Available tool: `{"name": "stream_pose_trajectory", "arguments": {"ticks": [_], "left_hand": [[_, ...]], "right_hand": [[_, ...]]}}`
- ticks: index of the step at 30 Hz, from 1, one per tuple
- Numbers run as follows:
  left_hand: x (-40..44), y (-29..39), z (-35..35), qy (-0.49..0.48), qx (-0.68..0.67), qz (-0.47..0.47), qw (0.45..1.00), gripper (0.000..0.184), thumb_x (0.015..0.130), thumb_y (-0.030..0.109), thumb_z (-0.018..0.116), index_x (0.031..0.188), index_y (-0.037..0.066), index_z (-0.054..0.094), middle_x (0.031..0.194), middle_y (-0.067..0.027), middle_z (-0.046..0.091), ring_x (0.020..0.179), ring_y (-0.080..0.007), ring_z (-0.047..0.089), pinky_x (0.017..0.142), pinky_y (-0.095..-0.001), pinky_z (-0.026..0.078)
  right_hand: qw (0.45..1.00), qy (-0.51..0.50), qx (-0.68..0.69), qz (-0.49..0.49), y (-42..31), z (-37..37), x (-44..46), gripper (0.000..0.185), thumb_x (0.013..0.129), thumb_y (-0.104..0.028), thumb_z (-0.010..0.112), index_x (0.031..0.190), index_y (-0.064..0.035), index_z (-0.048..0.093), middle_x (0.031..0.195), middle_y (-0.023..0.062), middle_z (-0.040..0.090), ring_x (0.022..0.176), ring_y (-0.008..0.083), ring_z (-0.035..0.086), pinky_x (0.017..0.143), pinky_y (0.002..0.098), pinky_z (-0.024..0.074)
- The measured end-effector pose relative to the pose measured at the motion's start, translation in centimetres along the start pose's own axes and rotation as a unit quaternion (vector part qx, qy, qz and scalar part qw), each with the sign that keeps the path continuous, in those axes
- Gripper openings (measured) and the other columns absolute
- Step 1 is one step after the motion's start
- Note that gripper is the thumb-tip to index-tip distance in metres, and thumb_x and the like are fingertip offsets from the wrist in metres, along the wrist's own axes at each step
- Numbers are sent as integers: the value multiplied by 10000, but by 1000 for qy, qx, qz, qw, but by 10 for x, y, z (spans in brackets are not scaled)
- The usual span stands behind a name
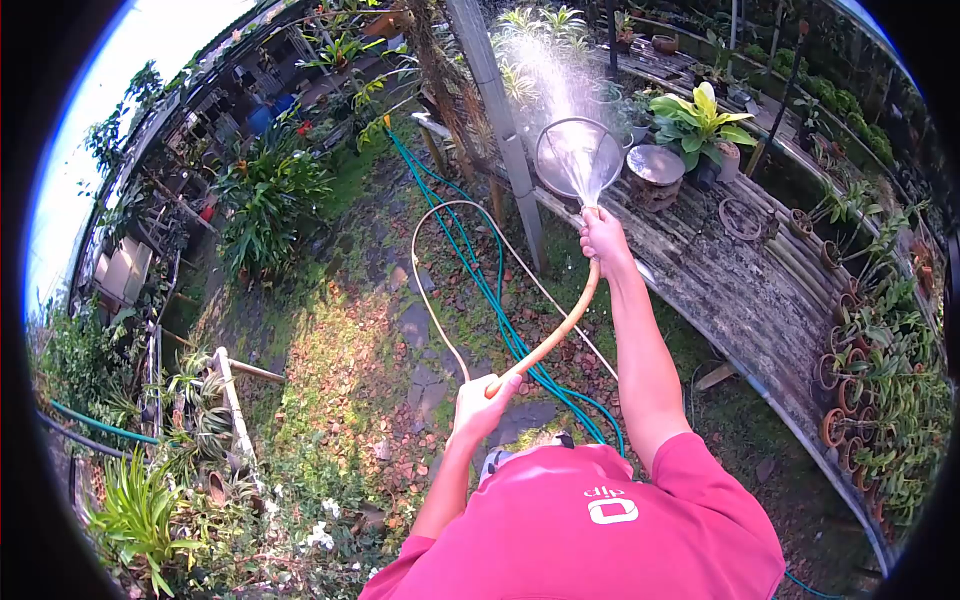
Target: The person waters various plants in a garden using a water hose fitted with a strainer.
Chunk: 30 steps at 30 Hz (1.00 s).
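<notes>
My right hand [604,241] is stretched forward and closed round the end of an orange hose [560,335]. Water [555,85] sprays from that end, fanning out over a round metal-rimmed dish [578,158] and towards the plants behind it. Lower down, my left hand [482,405] grips the same hose near my body. The hose curves between the two hands. Beside the round dish stands a stump-like pedestal [655,165] with a flat round top, and a leafy yellow-green plant [700,125] in a pot is just right of it.
A slatted bench [740,270] runs along the right, with potted plants [850,400] at its outer side. A grey post [505,130] rises left of the spray. Green hoses [490,290] lie along the leaf-strewn path. Bushes [265,200] and a pale wooden frame [232,400] stand left.
</notes>
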<state>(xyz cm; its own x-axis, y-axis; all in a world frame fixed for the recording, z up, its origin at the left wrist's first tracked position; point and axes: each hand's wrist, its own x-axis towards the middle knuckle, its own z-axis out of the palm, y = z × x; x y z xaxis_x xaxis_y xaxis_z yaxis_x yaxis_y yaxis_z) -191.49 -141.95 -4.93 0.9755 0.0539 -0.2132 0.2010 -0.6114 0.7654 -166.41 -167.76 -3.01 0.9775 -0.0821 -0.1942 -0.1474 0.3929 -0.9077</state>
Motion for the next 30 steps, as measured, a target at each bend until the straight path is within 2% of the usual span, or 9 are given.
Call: {"name": "stream_pose_trajectory", "arguments": {"ticks": [3,5,6,9,13,17,21,25,30], "left_hand": [[-1,2,0,9,1,-2,1000,480,876,524,687,758,60,703,555,-49,528,536,-135,464,531,-340,396],[2,-4,2,24,9,0,1000,492,875,517,693,730,47,675,550,-49,517,536,-134,454,529,-339,393],[1,1,-1,22,-8,-26,999,487,876,494,700,711,39,647,552,-50,510,539,-131,444,529,-341,391],[1,-3,-1,21,-36,0,999,507,905,440,690,650,35,523,567,8,394,569,-100,348,505,-324,303],[2,-7,-3,23,-35,-4,999,487,904,412,698,652,31,528,564,9,396,568,-96,348,503,-322,301],[6,-13,-6,37,-45,8,998,479,893,395,714,648,26,529,562,3,388,568,-98,346,501,-328,304],[5,-10,-16,44,-35,-2,998,490,887,400,718,641,17,536,552,-16,386,559,-110,350,500,-340,312],[8,-19,-29,35,-23,21,999,506,881,421,717,640,9,550,546,-34,398,549,-123,357,499,-348,318],[10,-23,-46,48,-31,26,998,518,878,448,714,639,14,558,539,-33,402,544,-125,360,498,-345,320]], "right_hand": [[1000,11,17,13,9,-4,2,109,1026,-191,483,1025,-88,517,679,-13,445,487,60,408,384,221,315],[998,51,39,-4,18,-5,5,109,1024,-194,488,1023,-88,515,682,-12,446,486,61,409,382,220,315],[996,71,51,-12,20,-4,5,109,1024,-195,490,1022,-89,514,683,-11,446,485,61,410,381,220,315],[1000,16,19,19,23,-8,2,101,1023,-188,487,1029,-89,504,685,-10,448,481,62,410,375,220,315],[995,79,52,-2,32,-6,4,88,1024,-174,469,1041,-89,487,684,-5,450,475,65,407,367,226,318],[997,57,38,26,34,-7,-4,89,1032,-172,459,1040,-88,486,702,3,454,474,69,406,367,229,317],[992,112,51,-6,40,-4,-1,84,1029,-177,463,1028,-96,484,700,2,452,472,67,399,368,226,313],[996,72,52,19,40,1,-5,95,1026,-174,461,1004,-84,483,705,8,462,466,69,402,370,230,322],[990,132,49,-5,43,14,-10,93,1022,-163,469,1045,-76,495,699,14,461,475,77,423,371,231,338]]}}
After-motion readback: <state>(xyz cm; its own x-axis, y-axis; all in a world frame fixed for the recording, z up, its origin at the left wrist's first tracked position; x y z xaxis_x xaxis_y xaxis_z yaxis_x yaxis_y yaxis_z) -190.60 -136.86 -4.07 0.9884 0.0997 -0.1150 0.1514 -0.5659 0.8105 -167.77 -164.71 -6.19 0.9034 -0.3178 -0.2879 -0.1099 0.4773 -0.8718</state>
